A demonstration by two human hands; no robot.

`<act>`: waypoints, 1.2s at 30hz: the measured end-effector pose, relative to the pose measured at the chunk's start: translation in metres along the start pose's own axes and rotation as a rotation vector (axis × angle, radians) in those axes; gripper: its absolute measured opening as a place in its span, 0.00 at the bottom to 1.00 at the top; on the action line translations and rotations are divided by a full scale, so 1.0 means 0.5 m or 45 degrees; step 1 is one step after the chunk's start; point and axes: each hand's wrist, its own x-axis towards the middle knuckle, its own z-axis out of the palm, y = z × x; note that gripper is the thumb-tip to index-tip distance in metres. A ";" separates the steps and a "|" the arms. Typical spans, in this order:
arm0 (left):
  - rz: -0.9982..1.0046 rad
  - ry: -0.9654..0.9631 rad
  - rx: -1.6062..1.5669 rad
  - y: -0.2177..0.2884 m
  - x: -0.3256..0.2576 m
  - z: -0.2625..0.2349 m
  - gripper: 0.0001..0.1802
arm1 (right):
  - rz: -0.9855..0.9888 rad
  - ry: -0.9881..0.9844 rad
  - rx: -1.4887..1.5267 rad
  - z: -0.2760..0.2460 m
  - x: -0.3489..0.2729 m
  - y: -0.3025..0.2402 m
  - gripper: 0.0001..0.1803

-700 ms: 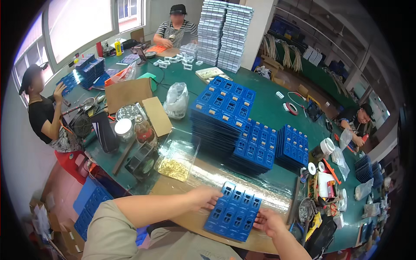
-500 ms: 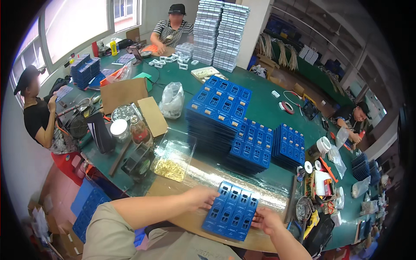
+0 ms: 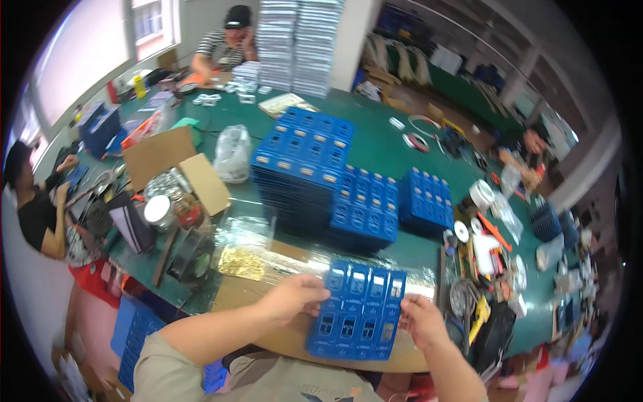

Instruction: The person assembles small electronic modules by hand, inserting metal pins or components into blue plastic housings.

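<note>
Head view: the step in hand seems to be positioning a blue panel (image 3: 360, 309) over the near side of the desk (image 3: 362, 115); moving it calls for even support. The left hand (image 3: 293, 299) pinches its left edge, fingers (image 3: 316, 294) and thumb barely parted; the right hand (image 3: 422, 322) grips the right edge likewise

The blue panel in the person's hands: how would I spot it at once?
Find the big green table, then the brown board along its near edge. There the left hand and right hand hold the blue panel by opposite sides. Unlike the stacked blue panels farther back, it is a single sheet.
</note>
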 end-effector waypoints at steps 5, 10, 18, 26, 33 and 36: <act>0.403 0.072 0.293 0.046 -0.064 0.039 0.08 | -0.471 -0.097 -0.055 -0.010 -0.041 -0.059 0.09; 1.149 0.163 0.770 0.011 -0.032 0.045 0.13 | -0.408 -0.083 0.179 -0.052 -0.105 -0.032 0.16; 1.866 0.178 1.113 -0.009 0.000 0.108 0.17 | -0.270 -0.234 0.348 -0.041 -0.133 0.096 0.23; 1.225 0.145 0.410 -0.001 0.011 0.139 0.11 | -0.387 0.110 0.321 -0.008 -0.039 0.113 0.17; 0.768 0.108 -0.021 0.004 0.039 0.104 0.08 | -0.504 0.073 0.658 0.033 -0.033 0.089 0.13; 0.769 0.099 -0.104 0.001 0.039 0.108 0.07 | -0.401 0.049 0.668 0.025 -0.021 0.101 0.12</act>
